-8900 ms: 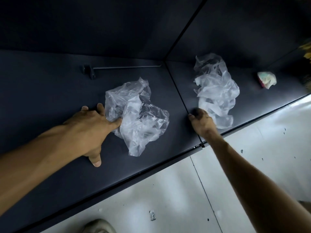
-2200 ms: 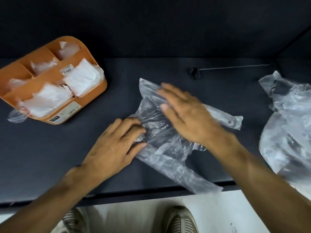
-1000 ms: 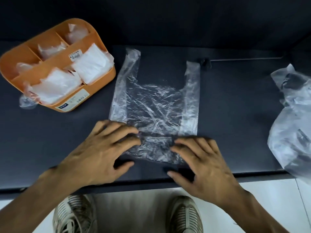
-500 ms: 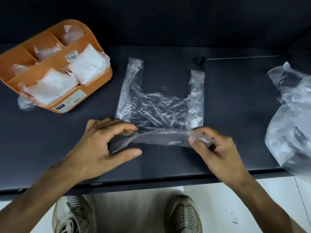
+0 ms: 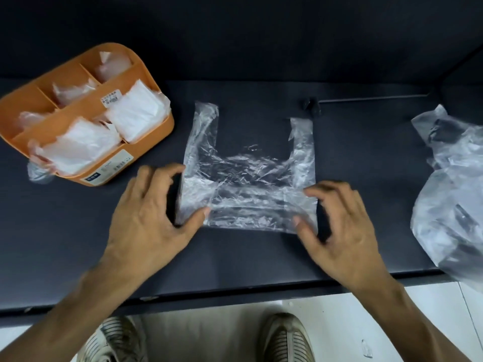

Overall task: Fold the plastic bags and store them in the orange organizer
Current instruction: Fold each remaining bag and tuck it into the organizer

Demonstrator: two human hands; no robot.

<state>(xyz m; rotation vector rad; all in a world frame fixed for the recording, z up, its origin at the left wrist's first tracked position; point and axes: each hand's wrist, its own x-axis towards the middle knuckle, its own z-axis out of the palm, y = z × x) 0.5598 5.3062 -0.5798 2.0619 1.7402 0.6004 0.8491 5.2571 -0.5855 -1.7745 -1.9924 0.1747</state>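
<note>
While the left hand (image 5: 149,218) and right hand (image 5: 342,226) pinched its lower corners, thumbs on top, the clear plastic bag (image 5: 248,184) lay flat at frame centre, crinkled, bottom folded up, handles pointing away. Orange organizer (image 5: 154,137) upper left, holding folded bags.

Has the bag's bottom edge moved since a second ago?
Yes. The bag has its bottom edge folded up, away from the shelf's front edge, toward its handles.

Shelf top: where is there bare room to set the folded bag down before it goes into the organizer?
Bare shelf lies between the flat bag and the crumpled bags, and along the front edge left of the left hand. The orange organizer is crowded: most compartments already hold bags.
</note>
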